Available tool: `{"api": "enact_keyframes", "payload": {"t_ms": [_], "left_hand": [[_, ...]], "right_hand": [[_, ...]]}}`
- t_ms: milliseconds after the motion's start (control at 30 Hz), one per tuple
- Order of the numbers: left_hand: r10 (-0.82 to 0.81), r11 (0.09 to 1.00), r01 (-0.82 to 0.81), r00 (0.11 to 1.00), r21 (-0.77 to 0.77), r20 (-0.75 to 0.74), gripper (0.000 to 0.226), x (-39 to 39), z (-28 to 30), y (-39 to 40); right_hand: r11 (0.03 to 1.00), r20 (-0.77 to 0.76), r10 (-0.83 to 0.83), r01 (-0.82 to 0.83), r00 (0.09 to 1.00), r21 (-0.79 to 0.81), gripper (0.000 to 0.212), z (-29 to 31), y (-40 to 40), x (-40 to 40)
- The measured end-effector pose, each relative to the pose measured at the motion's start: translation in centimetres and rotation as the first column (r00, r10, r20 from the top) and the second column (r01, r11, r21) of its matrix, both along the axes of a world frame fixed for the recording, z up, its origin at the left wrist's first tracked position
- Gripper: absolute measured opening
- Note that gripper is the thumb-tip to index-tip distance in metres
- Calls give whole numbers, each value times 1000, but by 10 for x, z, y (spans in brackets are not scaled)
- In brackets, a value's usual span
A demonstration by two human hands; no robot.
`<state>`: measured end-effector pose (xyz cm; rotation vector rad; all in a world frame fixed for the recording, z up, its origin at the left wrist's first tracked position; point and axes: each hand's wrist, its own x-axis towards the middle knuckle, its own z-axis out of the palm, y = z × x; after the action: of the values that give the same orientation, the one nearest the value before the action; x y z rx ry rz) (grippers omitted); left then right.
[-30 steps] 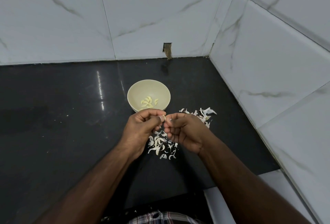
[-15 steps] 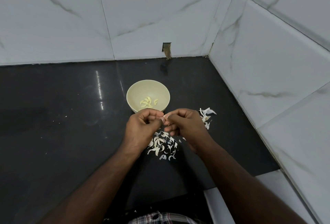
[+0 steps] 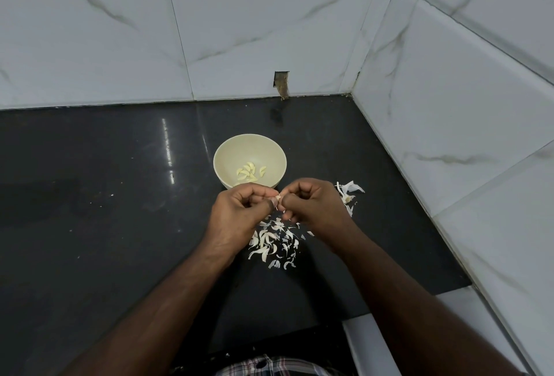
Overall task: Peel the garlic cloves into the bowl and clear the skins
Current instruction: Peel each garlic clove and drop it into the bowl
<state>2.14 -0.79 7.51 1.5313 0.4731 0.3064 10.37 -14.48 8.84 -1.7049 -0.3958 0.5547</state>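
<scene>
A cream bowl (image 3: pixel 221 154) stands on the black counter and holds several peeled garlic cloves (image 3: pixel 250 172). Just in front of it, above the counter, my left hand (image 3: pixel 239 214) and my right hand (image 3: pixel 314 208) meet fingertip to fingertip and pinch one small garlic clove (image 3: pixel 278 197) between them; most of the clove is hidden by the fingers. Under the hands lies a pile of white skins (image 3: pixel 274 243). More skins and a stem piece (image 3: pixel 349 193) lie to the right of my right hand.
The black counter (image 3: pixel 105 196) meets white marble-look tiled walls at the back and right (image 3: pixel 449 106). A small notch in the tile (image 3: pixel 281 83) sits behind the bowl. A white ledge (image 3: pixel 389 345) lies at the counter's near right edge.
Both hands have closed in together on the clove and shifted slightly; my right hand now covers more of the right-hand skins. The bowl and skin pile stay put.
</scene>
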Motion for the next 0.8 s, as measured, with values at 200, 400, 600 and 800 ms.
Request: {"api": "enact_keyframes", "payload": {"t_ms": [200,400,600,800], "left_hand": [[5,998,-5,1000,68,1,16,1,1,0],[-15,992,15,1000,126,5,17,0,5,-1],[-16,993,16,1000,118,-3,16,-1,5,-2],[-21,1000,21,1000,4,-15,16,-1,4,-3]], "right_hand": [[1000,-35,-6,6,999,-11,6,4,-2,1],[997,57,8,-3,998,-76,3,5,-1,1],[994,104,28,-17,994,-110,5,3,0,1],[998,38,31,-29,999,-50,4,4,-2,3]]}}
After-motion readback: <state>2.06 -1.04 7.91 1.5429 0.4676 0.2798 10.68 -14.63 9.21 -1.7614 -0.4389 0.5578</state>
